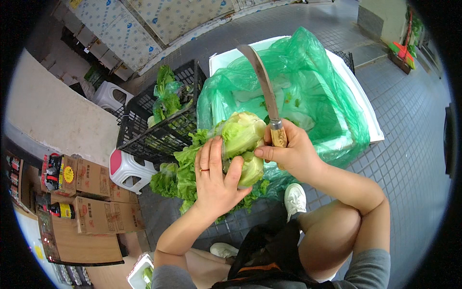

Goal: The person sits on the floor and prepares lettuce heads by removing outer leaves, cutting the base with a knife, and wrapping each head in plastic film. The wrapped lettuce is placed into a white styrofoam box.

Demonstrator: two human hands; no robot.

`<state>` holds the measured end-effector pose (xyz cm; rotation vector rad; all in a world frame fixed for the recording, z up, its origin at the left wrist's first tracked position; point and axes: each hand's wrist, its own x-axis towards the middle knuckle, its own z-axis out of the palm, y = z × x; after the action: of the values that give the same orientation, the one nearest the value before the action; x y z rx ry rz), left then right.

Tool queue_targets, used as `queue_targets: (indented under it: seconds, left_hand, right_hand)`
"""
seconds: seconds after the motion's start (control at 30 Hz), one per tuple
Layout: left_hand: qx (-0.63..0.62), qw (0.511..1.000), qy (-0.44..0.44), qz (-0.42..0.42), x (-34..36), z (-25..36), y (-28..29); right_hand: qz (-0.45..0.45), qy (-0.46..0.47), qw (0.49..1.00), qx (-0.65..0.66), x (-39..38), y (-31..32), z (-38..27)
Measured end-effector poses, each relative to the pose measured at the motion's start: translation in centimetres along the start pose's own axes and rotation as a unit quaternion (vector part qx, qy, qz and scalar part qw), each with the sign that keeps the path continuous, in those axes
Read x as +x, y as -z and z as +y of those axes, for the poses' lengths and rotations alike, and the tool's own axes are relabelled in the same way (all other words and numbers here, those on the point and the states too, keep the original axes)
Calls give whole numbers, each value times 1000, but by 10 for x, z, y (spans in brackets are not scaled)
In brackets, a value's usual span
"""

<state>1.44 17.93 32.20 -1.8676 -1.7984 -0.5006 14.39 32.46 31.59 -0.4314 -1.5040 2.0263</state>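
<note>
Two pale green heads of leafy lettuce [240,132] are bunched together in front of me, their cut stem ends facing right and frilly leaves trailing left. My left hand [216,178] is wrapped over them, fingers spread across the leaves, a ring on one finger. In my right hand [298,151] is a knife [263,79] with a curved blade and short wooden handle. Its blade points up and away from me. The right thumb reaches toward the stem ends and seems to touch the lower head. Palm and lettuce hide part of the left fingers' grip.
A green plastic bag [346,113] lines a white foam box [362,103] ahead, with leaf scraps inside. To its left, a black crate [132,127] holding leafy greens rests by a white stool [129,176]. Cardboard boxes [103,214] are stacked at left. Grey tiles [409,168] cover the floor.
</note>
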Motion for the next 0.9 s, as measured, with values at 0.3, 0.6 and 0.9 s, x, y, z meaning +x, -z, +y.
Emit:
queue_targets:
  seconds: [0.3, 0.6, 0.9]
  left_hand:
    - [60, 996, -53, 29, -23, -19, -2]
    - [69, 989, -85, -102, -67, -28, -8]
    - [20, 992, -32, -118, -99, -28, -45]
  right_hand:
    - [211, 268, 835, -432, 39, 78, 21]
    - [-105, 188, 819, -532, 3, 45, 25]
    - [-138, 133, 819, -541, 5, 44, 60]
